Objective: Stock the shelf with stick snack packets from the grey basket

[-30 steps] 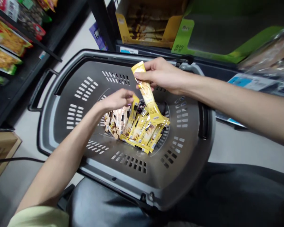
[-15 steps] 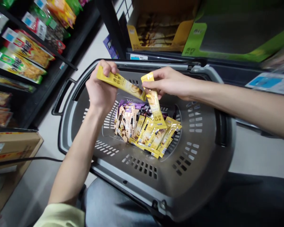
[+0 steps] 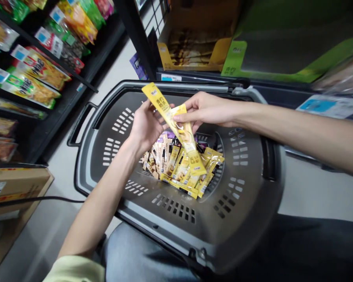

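Note:
My right hand (image 3: pixel 204 109) pinches two yellow milk tea sachets between thumb and fingers above the basket. One milk tea sachet (image 3: pixel 158 100) slants up to the left, and the other sachet (image 3: pixel 191 150) hangs down over the pile. Beside the upper sachet, my left hand (image 3: pixel 148 123) has its fingers loosely apart, partly hidden behind the packet. Below, several yellow sachets (image 3: pixel 181 168) lie fanned out in the grey shopping basket (image 3: pixel 176 231). Pale pinkish sachets (image 3: pixel 157 156) lie to their left, with purple packets (image 3: pixel 166 135) behind.
An open yellow display box (image 3: pixel 194 49) and a green display box (image 3: pixel 238 58) stand on the shelf beyond the basket. Snack bags (image 3: pixel 32 88) fill the left shelf. A cardboard box (image 3: pixel 17 182) sits at lower left, with a black cable (image 3: pixel 47 198) across it.
My left hand has moved right and loosened from its sachet. That sachet has swung more upright and now lies across the other one in my right hand.

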Demonstrator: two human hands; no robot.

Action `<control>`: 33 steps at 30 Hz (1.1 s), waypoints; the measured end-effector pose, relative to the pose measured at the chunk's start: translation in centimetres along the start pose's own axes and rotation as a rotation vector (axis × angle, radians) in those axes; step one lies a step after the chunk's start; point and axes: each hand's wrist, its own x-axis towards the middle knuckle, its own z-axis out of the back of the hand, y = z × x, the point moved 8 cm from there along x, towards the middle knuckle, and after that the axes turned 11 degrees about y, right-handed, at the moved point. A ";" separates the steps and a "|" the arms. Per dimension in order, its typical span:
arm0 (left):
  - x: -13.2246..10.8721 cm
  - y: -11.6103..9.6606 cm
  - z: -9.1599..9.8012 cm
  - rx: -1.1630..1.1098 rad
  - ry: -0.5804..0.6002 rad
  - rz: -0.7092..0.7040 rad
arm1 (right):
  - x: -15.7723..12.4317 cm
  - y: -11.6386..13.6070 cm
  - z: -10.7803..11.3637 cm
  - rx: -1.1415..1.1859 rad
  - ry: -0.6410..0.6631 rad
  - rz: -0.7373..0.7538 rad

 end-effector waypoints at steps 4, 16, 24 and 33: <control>0.2 0.4 -0.2 0.083 0.027 -0.031 | 0.4 -0.2 0.3 0.081 -0.035 -0.001; -0.1 -3.1 3.1 0.194 -0.174 -0.141 | 0.8 -0.1 0.4 0.115 -0.016 0.094; -0.5 -4.7 5.8 -0.127 -0.212 -0.175 | -0.4 1.5 3.1 0.427 -0.352 0.272; -1.3 -2.1 0.6 0.006 0.016 -0.036 | 0.0 0.6 -1.1 0.232 0.051 0.052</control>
